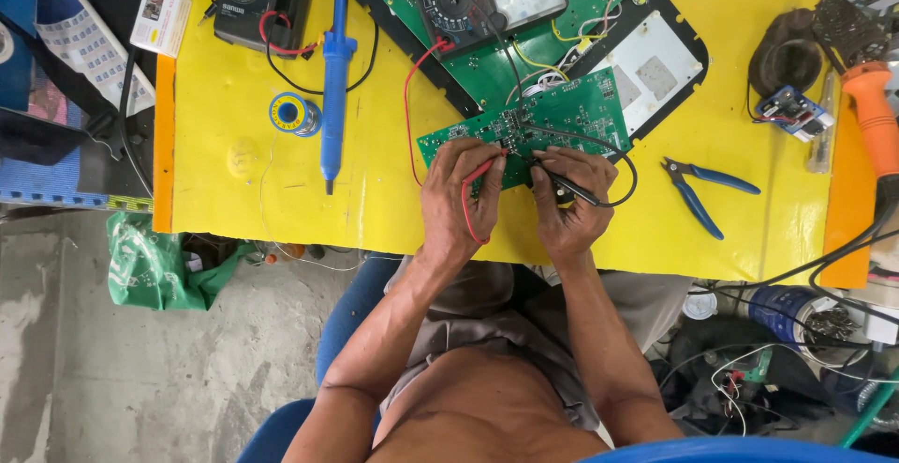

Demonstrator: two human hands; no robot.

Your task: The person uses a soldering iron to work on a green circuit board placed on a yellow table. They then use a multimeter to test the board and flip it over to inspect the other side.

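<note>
Fingers: your left hand (459, 196) pinches the red probe (482, 171); your right hand (571, 196) grips the black probe (571, 185).
Place: both tips touch the green circuit board (562, 112).

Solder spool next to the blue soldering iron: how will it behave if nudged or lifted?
The solder spool lies flat on its flange on the yellow table, so a nudge probably slides it rather than rolls it. Small and metal-wound, it is likely heavy for its size. A thin loose strand seems to trail from it and would probably drag and uncoil.
</note>
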